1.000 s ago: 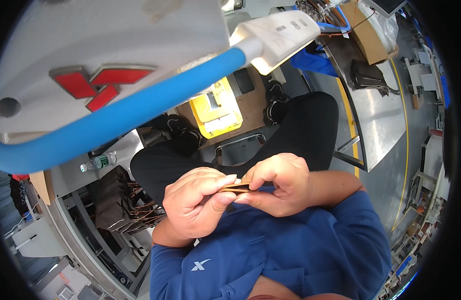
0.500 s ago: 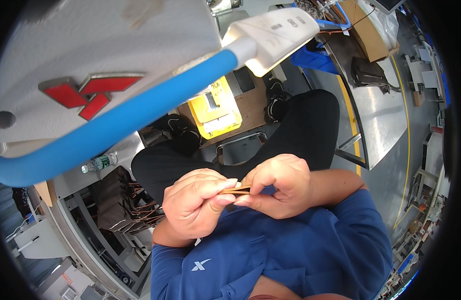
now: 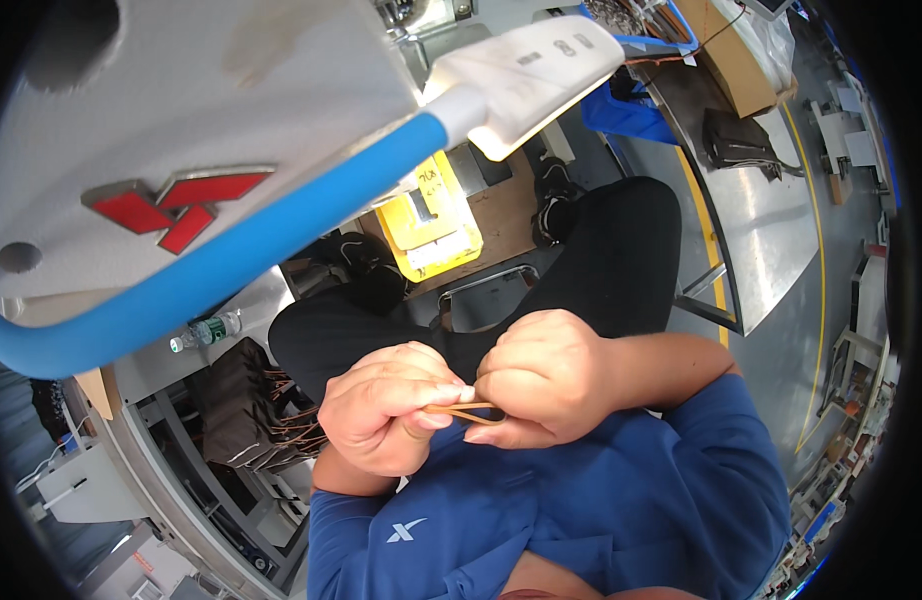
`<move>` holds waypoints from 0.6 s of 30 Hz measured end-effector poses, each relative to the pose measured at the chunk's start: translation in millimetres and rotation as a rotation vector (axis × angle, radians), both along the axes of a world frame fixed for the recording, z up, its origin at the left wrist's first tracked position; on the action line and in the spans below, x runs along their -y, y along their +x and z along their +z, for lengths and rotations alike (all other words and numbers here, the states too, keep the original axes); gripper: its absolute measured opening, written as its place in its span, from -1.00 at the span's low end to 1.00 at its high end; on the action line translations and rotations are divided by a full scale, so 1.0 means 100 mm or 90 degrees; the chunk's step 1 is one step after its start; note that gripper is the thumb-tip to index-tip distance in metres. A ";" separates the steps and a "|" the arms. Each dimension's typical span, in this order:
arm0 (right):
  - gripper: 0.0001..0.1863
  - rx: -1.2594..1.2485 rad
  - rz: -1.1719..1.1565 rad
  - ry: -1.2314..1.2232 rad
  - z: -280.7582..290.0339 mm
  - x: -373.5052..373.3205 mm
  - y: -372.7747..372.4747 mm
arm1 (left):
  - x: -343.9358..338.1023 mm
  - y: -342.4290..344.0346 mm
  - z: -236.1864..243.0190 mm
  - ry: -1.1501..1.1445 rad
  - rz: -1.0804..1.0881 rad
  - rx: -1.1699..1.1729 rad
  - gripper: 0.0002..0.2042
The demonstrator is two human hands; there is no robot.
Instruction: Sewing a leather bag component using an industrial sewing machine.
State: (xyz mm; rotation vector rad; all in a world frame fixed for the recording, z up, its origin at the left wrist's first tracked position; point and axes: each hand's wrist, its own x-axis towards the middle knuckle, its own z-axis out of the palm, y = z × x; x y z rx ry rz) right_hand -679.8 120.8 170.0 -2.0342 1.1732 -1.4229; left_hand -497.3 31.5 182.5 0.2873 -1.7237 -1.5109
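Observation:
My left hand [image 3: 386, 408] and my right hand [image 3: 549, 378] meet close to my chest, above my lap in black trousers [image 3: 601, 260]. Between their fingertips I pinch a thin tan band or strip [image 3: 463, 410], pulled into a narrow flat loop. Both hands have their fingers curled around it. My blue sleeves [image 3: 621, 500] fill the lower part of the view.
A white cap brim with a blue edge [image 3: 231, 270] covers the upper left. A yellow tray [image 3: 431, 225] lies on a wooden board below my knees. A dark bundle of brown wires [image 3: 266, 410] and a water bottle [image 3: 206, 330] sit at left. A metal table [image 3: 771, 230] stands at right.
The hands have stayed together at the chest; the fingers have shifted slightly and the tan band now shows as a narrow loop between them.

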 end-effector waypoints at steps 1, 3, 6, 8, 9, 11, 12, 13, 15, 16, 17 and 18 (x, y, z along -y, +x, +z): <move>-0.61 0.002 0.011 -0.022 0.00 0.00 0.01 | 0.00 0.00 0.00 0.018 -0.016 -0.006 -0.83; -0.63 0.015 0.002 -0.031 -0.01 0.00 0.03 | -0.01 0.01 0.00 0.037 -0.033 -0.011 -0.82; -0.63 0.019 0.011 -0.049 -0.01 -0.01 0.04 | -0.02 0.01 0.00 0.058 -0.031 -0.011 -0.80; -0.63 0.027 0.006 -0.067 0.00 -0.01 0.04 | -0.03 0.00 0.00 0.068 -0.045 -0.013 -0.79; -0.63 0.028 0.002 -0.073 0.00 -0.01 0.04 | -0.03 0.00 0.00 0.063 -0.043 -0.019 -0.79; -0.63 0.014 -0.010 -0.103 0.00 -0.01 0.05 | -0.04 -0.01 0.00 0.085 -0.050 -0.016 -0.78; -0.63 0.011 -0.007 -0.106 0.00 0.00 0.05 | -0.04 -0.02 0.00 0.081 -0.049 -0.019 -0.78; -0.63 0.005 -0.012 -0.117 -0.01 0.00 0.05 | -0.05 -0.03 0.00 0.087 -0.047 -0.020 -0.77; -0.62 -0.003 -0.019 -0.127 -0.02 0.01 0.04 | -0.05 -0.03 0.00 0.093 -0.047 -0.022 -0.77; -0.68 0.006 -0.005 -0.111 -0.02 0.01 0.02 | -0.05 -0.03 0.00 0.071 -0.023 -0.016 -0.76; -0.73 0.013 0.005 -0.096 -0.03 0.01 0.01 | -0.05 -0.03 0.01 0.052 -0.005 -0.001 -0.75; -0.71 0.027 0.009 -0.083 -0.03 0.01 -0.01 | -0.04 -0.02 0.01 0.049 -0.002 -0.014 -0.75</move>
